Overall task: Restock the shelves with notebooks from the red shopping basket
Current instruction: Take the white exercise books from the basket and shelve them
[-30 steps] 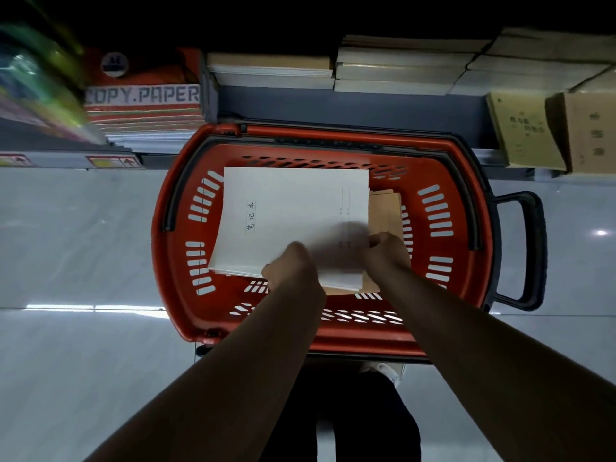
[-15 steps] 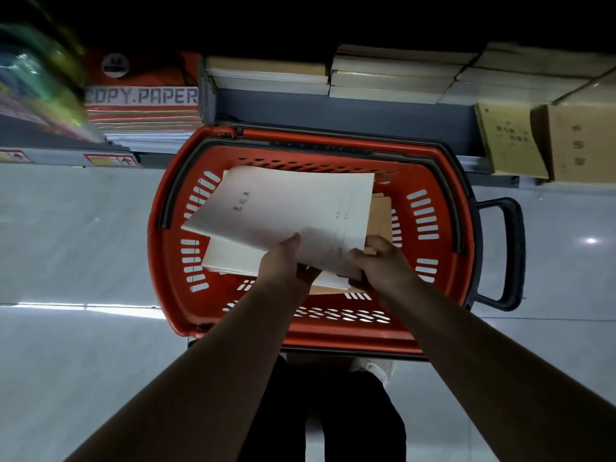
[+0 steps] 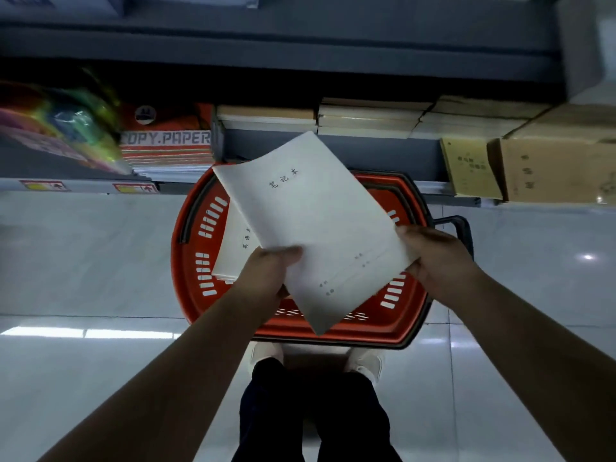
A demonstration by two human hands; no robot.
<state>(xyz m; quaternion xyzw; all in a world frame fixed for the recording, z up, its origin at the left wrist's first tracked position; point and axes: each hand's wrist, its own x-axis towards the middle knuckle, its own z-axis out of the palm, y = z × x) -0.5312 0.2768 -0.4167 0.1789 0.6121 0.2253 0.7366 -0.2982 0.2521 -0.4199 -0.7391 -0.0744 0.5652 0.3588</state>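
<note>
- Held item: a white notebook [image 3: 313, 228] (possibly a thin stack; the edge view does not settle this) is raised clear of the red shopping basket [image 3: 196, 235] and tilted, its far corner pointing toward the upper centre of the frame.
- Left hand [image 3: 266, 278]: grips the notebook's near-left edge, thumb on the cover, fingers curled underneath.
- Right hand [image 3: 436, 258]: holds the notebook's right edge, thumb on top, fingers wrapped behind the cover.
- Basket position: on the floor at centre frame, just in front of the person's white shoes [image 3: 365, 361] and against the base of the shelving.
- Basket contents: at least one more white notebook [image 3: 233, 248] lies inside, left of centre, partly covered by the held one. How many lie below it cannot be determined.
- Shelf status: the lowest shelf [image 3: 333, 151], across the upper centre of the frame, already carries stacked notebooks [image 3: 366, 118]. Brown-covered books [image 3: 470, 171] stand at the right, and copy paper packs [image 3: 166, 141] sit at the left.
- Progress assessment: the current unit is lifted out but not yet placed. The task appears to be in mid-course, with shelf stock present and basket stock remaining.
- Remaining work, as judged: carry the held notebook to a matching stack on the shelf, seat it square, then repeat for whatever is left in the basket.
</note>
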